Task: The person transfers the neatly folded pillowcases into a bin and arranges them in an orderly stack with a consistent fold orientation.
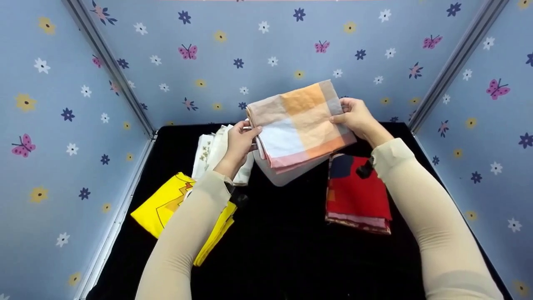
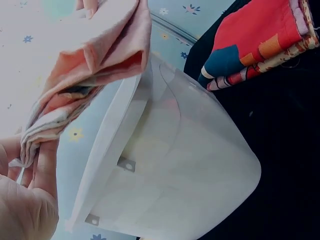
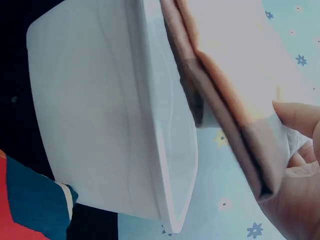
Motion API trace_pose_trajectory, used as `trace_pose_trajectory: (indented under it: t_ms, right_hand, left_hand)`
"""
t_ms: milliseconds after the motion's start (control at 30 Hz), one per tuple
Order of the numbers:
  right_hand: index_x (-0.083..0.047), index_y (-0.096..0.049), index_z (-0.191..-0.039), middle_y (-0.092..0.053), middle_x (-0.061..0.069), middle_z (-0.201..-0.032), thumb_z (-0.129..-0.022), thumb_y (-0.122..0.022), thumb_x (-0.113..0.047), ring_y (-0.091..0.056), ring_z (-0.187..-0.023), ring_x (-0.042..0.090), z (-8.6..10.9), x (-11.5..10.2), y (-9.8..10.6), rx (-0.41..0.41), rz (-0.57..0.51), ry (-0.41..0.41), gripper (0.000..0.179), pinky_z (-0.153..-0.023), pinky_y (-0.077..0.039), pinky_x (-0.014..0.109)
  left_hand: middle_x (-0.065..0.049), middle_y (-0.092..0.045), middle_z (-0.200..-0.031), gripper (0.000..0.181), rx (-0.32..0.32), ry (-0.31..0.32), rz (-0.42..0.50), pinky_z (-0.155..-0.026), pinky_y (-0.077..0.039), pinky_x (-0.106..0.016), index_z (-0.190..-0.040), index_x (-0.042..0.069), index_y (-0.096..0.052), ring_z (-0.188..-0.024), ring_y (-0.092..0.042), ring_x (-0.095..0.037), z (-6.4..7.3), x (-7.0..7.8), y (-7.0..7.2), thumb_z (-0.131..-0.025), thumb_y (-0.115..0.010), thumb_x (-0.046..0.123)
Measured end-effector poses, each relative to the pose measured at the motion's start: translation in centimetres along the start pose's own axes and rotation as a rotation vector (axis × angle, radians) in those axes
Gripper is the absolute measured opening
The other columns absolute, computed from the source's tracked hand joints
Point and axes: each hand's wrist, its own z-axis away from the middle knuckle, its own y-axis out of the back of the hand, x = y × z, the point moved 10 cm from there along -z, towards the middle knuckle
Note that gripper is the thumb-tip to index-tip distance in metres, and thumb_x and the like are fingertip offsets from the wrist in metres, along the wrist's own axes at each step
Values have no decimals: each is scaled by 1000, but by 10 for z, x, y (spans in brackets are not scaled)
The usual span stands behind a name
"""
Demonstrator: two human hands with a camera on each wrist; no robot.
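A folded checked cloth [image 1: 302,123] in orange, white, pink and grey is held up between both hands. My left hand [image 1: 239,143] pinches its left edge, thumb on the front face. At the opposite edge, my right hand [image 1: 358,118] pinches it between thumb and fingers. Beneath and behind the cloth stands a white plastic bin [image 1: 281,177], mostly covered by it in the head view. The wrist views show more of the bin: its smooth wall [image 2: 200,165] and its long rim [image 3: 155,120], with the cloth's folded layers just above and beyond.
White cloths [image 1: 210,152], one with a small printed motif, lie left of the bin. In front of them is a folded yellow cloth [image 1: 166,204], partly under my left forearm. A folded red cloth [image 1: 358,196] lies on the right. Flowered blue panels [image 1: 266,50] enclose the black tabletop [image 1: 283,241].
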Motion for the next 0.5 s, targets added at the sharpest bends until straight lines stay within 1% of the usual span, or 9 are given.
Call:
trace_pose_trajectory:
  t_ms: [133,233,333,500]
  right_hand:
    - [1,-60,-114,-68,5,-91,-77,-67,16,-65,-83,16,-3,-1,1,-23,6,-17,41,-70,-55,25]
    - [0,-60,-115,-68,5,-91,-78,-68,15,-65,-83,16,-6,-3,5,-11,34,-22,41,-71,-55,25]
    - [-3,-60,-113,-69,4,-90,-79,-70,11,-65,-82,16,-11,-6,10,5,74,-4,38,-71,-54,26]
    - [-4,-61,-107,-70,4,-89,-78,-73,9,-65,-80,14,-18,-16,15,36,121,55,34,-70,-53,25]
  left_hand:
    - [-6,-63,-86,20,10,7,12,-52,-57,-28,-106,4,-61,-64,-67,-14,-1,-3,-2,-89,-70,9]
    - [-7,-64,-84,19,12,12,23,-52,-58,-29,-105,3,-60,-63,-67,-15,-3,-4,-3,-89,-70,9]
    - [-7,-65,-83,19,23,13,27,-52,-57,-30,-104,4,-61,-62,-67,-15,-4,-5,-4,-89,-71,9]
    - [-8,-64,-87,21,48,8,29,-51,-56,-28,-105,4,-62,-64,-67,-14,-6,-6,-4,-88,-72,10]
